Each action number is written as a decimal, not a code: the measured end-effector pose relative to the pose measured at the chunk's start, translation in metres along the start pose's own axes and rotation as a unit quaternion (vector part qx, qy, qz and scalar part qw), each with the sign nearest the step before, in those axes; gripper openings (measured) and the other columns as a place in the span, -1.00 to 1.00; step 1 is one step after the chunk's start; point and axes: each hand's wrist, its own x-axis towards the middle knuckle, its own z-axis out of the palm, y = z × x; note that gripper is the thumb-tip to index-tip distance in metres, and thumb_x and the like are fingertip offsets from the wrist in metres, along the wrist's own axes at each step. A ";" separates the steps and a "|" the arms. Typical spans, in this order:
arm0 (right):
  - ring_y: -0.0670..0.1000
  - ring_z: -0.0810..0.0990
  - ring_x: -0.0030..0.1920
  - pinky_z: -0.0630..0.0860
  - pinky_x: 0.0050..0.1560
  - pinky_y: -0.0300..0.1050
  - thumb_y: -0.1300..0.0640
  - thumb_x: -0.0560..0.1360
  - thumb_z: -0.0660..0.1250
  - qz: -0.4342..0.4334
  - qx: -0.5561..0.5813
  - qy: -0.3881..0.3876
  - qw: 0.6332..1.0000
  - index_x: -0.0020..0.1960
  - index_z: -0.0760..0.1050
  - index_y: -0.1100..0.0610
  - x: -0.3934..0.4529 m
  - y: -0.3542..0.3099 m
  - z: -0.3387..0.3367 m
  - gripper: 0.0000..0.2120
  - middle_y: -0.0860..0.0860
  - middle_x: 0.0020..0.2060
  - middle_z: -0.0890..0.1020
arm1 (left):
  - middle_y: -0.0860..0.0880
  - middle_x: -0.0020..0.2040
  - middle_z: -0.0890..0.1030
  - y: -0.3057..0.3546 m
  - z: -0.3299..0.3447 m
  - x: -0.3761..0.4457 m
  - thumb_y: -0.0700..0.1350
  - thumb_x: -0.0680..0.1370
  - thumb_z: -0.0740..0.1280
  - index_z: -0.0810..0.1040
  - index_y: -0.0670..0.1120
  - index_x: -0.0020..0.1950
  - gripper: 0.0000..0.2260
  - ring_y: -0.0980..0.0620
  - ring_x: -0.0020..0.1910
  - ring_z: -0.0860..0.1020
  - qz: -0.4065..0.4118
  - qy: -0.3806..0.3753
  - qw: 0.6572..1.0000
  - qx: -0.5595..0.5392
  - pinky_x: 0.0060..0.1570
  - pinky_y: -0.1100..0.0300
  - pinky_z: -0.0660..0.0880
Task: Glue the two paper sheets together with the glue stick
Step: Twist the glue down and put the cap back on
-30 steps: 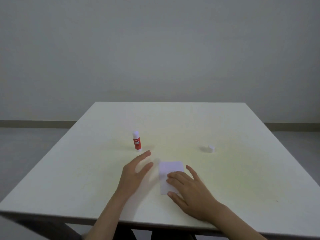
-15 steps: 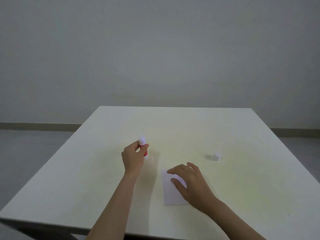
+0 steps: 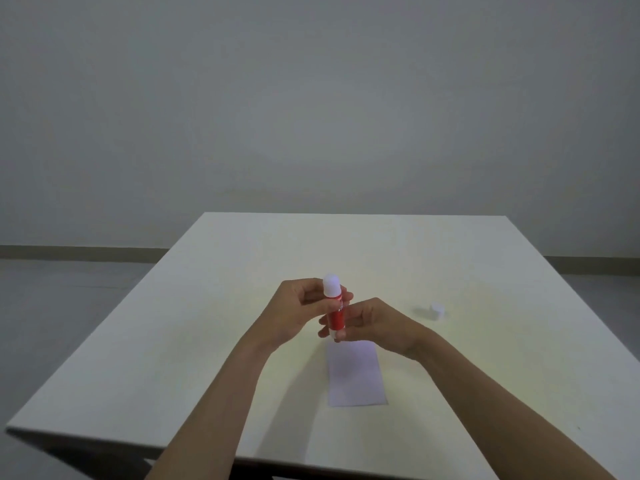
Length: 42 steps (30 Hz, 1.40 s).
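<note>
Above the middle of the table (image 3: 214,341), in the head view, I see both hands holding the glue stick (image 3: 336,315) upright, its white top uppermost. My left hand (image 3: 294,315) has its fingers closed round the upper part; my right hand (image 3: 375,323) pinches the lower end. Just near of them the paper sheet (image 3: 356,375) lies flat. A small white cap (image 3: 437,311) sits to the right.
</note>
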 end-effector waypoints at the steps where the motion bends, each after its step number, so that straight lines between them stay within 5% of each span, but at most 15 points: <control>1: -0.03 0.66 0.07 0.53 0.10 -0.28 0.32 0.44 0.40 -0.002 0.009 0.024 1.000 0.03 0.63 0.20 0.000 0.002 0.003 -0.82 0.03 -0.05 0.70 | -0.02 -0.08 0.74 0.000 0.003 0.000 -0.28 0.47 0.39 0.68 -0.05 -0.09 -0.85 0.03 -0.13 0.68 0.004 0.013 1.000 -0.003 -0.20 0.27 0.56; 4: -0.04 0.66 -0.12 0.54 0.05 -0.21 0.26 0.35 0.49 -0.002 -0.001 0.133 0.991 -0.18 0.64 0.10 0.000 0.007 0.015 -0.90 -0.03 -0.21 0.69 | -0.02 -0.16 0.74 -0.002 0.014 -0.001 -0.25 0.41 0.46 0.70 0.01 -0.17 -0.85 0.01 -0.14 0.70 0.010 0.078 0.997 0.002 -0.13 0.28 0.58; 8: -0.09 0.43 -0.42 0.34 -0.32 -0.30 0.12 0.27 0.56 0.036 -0.031 0.308 0.950 -0.29 0.47 0.14 0.003 0.010 0.038 -0.74 -0.06 -0.43 0.51 | 0.00 -0.26 0.74 -0.005 0.031 -0.003 -0.18 0.35 0.51 0.71 0.04 -0.23 -0.89 0.07 -0.19 0.70 0.001 0.186 0.983 -0.007 -0.14 0.33 0.55; 11: -0.08 0.38 -0.46 0.28 -0.45 -0.33 0.08 0.32 0.50 0.056 -0.095 0.416 0.903 -0.34 0.33 0.11 0.012 0.009 0.054 -0.67 -0.09 -0.48 0.44 | 0.07 -0.32 0.72 -0.005 0.050 -0.002 -0.16 0.31 0.53 0.69 0.07 -0.25 -0.88 0.16 -0.27 0.68 0.003 0.281 0.960 -0.013 -0.24 0.43 0.52; 13: 0.01 0.47 -0.39 0.36 -0.38 -0.18 0.12 0.37 0.41 0.060 -0.123 0.447 0.884 -0.29 0.34 0.13 0.014 0.007 0.060 -0.75 -0.05 -0.43 0.50 | 0.08 -0.31 0.72 -0.003 0.061 -0.001 -0.15 0.32 0.54 0.68 0.06 -0.21 -0.86 0.16 -0.28 0.67 0.007 0.316 0.949 -0.009 -0.24 0.41 0.54; 16: -0.01 0.54 -0.29 0.48 -0.21 -0.09 0.14 0.40 0.42 0.028 -0.125 0.379 0.917 -0.09 0.37 0.16 0.009 0.005 0.052 -0.77 0.00 -0.23 0.57 | 0.11 -0.31 0.71 0.001 0.061 -0.001 -0.16 0.33 0.53 0.67 0.08 -0.21 -0.84 0.20 -0.27 0.67 0.013 0.305 0.952 -0.002 -0.27 0.47 0.50; 19: -0.07 0.63 -0.23 0.49 -0.18 -0.18 0.11 0.50 0.33 -0.024 -0.054 0.139 0.989 0.10 0.46 0.10 -0.007 -0.003 0.025 -0.80 -0.07 -0.04 0.60 | 0.10 -0.29 0.72 0.006 0.048 -0.002 -0.15 0.35 0.52 0.67 0.06 -0.17 -0.86 0.16 -0.26 0.68 0.009 0.268 0.963 0.006 -0.26 0.36 0.57; 21: 0.01 0.68 -0.17 0.50 -0.15 -0.19 0.12 0.53 0.28 -0.030 -0.004 0.045 0.999 0.15 0.55 0.05 -0.017 -0.008 0.009 -0.78 -0.08 0.06 0.66 | 0.09 -0.29 0.72 0.008 0.042 -0.004 -0.15 0.37 0.52 0.68 0.05 -0.18 -0.88 0.14 -0.27 0.67 0.009 0.247 0.969 -0.005 -0.34 0.35 0.56; 26: 0.22 0.65 -0.16 0.47 -0.17 -0.23 0.23 0.45 0.40 -0.025 -0.005 0.073 0.997 -0.15 0.64 -0.01 -0.019 -0.009 0.001 -0.86 -0.10 -0.29 0.72 | 0.05 -0.28 0.72 0.004 0.044 -0.009 -0.13 0.38 0.51 0.70 -0.02 -0.15 -0.92 0.08 -0.26 0.67 0.009 0.231 0.973 -0.008 -0.21 0.29 0.57; 28: 0.07 0.64 -0.31 0.46 -0.19 -0.18 0.23 0.37 0.47 -0.020 0.003 0.147 0.989 -0.22 0.59 0.09 -0.012 -0.004 0.010 -0.91 -0.04 -0.38 0.68 | 0.05 -0.27 0.72 0.001 0.047 -0.008 -0.16 0.37 0.51 0.69 -0.01 -0.14 -0.89 0.09 -0.24 0.68 0.010 0.251 0.968 -0.011 -0.17 0.30 0.58; 32: -0.22 0.47 -0.48 0.36 -0.42 -0.38 -0.02 0.26 0.55 0.015 -0.148 0.323 0.934 -0.28 0.37 0.04 0.001 0.011 0.032 -0.65 -0.11 -0.41 0.55 | 0.07 -0.39 0.67 -0.003 0.054 -0.007 -0.18 0.37 0.50 0.69 -0.07 -0.11 -0.87 0.14 -0.34 0.64 0.018 0.280 0.960 0.011 -0.26 0.40 0.51; 35: -0.05 0.53 -0.01 0.46 -0.06 -0.11 -0.23 0.25 0.48 0.056 -0.332 0.312 0.888 0.17 0.42 0.00 -0.008 0.014 0.006 -0.41 -0.04 0.10 0.49 | 0.16 -0.49 0.59 -0.006 0.047 -0.008 -0.18 0.38 0.49 0.68 -0.05 -0.12 -0.89 0.22 -0.46 0.53 0.034 0.278 0.957 0.071 -0.33 0.44 0.45; 37: 0.14 0.41 0.25 0.40 0.16 0.04 -0.28 0.38 0.32 0.126 -0.536 0.330 0.767 0.47 0.17 -0.07 -0.019 0.022 -0.026 -0.26 0.08 0.41 0.28 | 0.20 -0.44 0.60 -0.008 0.039 -0.010 -0.16 0.39 0.49 0.65 0.05 -0.13 -0.86 0.24 -0.42 0.53 0.051 0.271 0.954 0.121 -0.30 0.42 0.45; 39: 0.18 0.39 0.27 0.40 0.19 0.04 -0.19 0.51 0.20 0.192 -0.621 0.333 0.683 0.51 0.03 -0.10 -0.030 0.035 -0.049 -0.35 0.13 0.47 0.19 | 0.18 -0.32 0.65 -0.009 0.032 -0.011 -0.14 0.40 0.49 0.63 0.11 -0.13 -0.84 0.18 -0.30 0.59 0.063 0.261 0.949 0.164 -0.21 0.30 0.52; 42: 0.13 0.44 0.21 0.40 0.17 -0.04 0.01 0.59 0.13 0.239 -0.605 0.321 0.688 0.46 0.18 -0.03 -0.038 0.058 -0.060 -0.55 0.11 0.34 0.37 | 0.11 -0.18 0.68 -0.012 0.027 -0.011 -0.14 0.40 0.49 0.63 0.04 -0.07 -0.85 0.07 -0.17 0.63 0.072 0.256 0.944 0.195 -0.10 0.12 0.57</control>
